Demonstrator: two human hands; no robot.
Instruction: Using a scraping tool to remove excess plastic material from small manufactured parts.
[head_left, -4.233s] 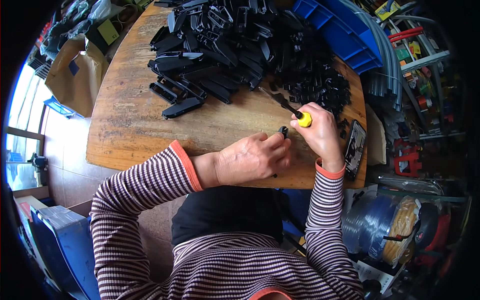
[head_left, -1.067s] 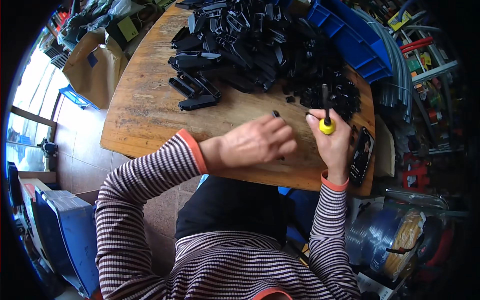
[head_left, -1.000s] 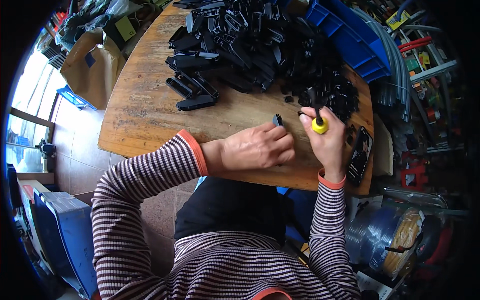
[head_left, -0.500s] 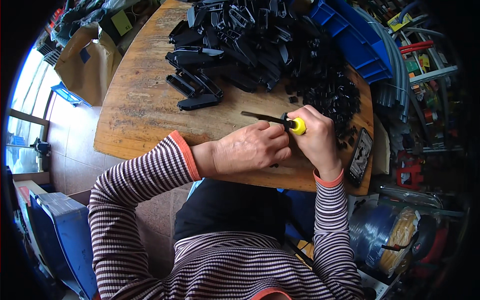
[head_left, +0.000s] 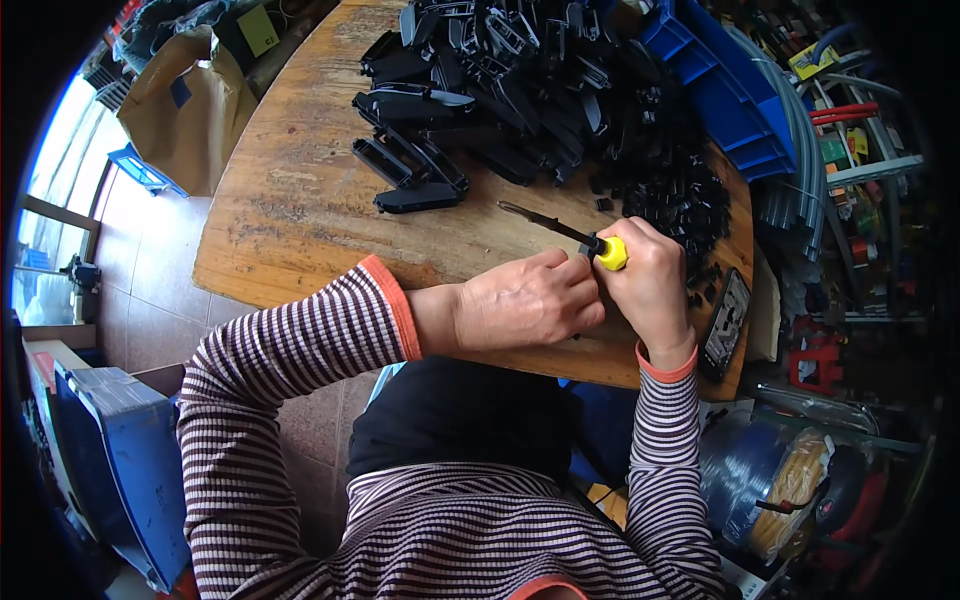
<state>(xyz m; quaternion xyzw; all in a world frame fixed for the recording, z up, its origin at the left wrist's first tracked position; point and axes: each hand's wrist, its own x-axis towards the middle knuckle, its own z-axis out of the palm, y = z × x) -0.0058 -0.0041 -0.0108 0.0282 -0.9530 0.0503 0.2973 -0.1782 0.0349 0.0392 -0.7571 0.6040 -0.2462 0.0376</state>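
Observation:
My right hand (head_left: 645,275) is wrapped round the yellow handle of a screwdriver (head_left: 548,221), whose dark shaft points up and to the left over the wooden table. Close against it, my left hand (head_left: 530,302) is closed with its knuckles up. A small black plastic part (head_left: 587,247) shows between the left fingertips and the shaft; most of it is hidden by the fingers. Beyond the hands lies a heap of long black plastic housings (head_left: 490,100). To its right spreads a pile of small black pieces (head_left: 690,205).
A phone (head_left: 726,322) lies at the table's right edge, and a blue plastic bin (head_left: 730,95) stands at the far right. Beside the table (head_left: 270,215) are a brown paper bag (head_left: 190,120) at the far left, a blue crate (head_left: 125,460) and wrapped spools (head_left: 765,480).
Both hands and the screwdriver sit slightly further right in the picture, as does the heap. The shaft now tilts more steeply upward to the left. Both hands stay closed.

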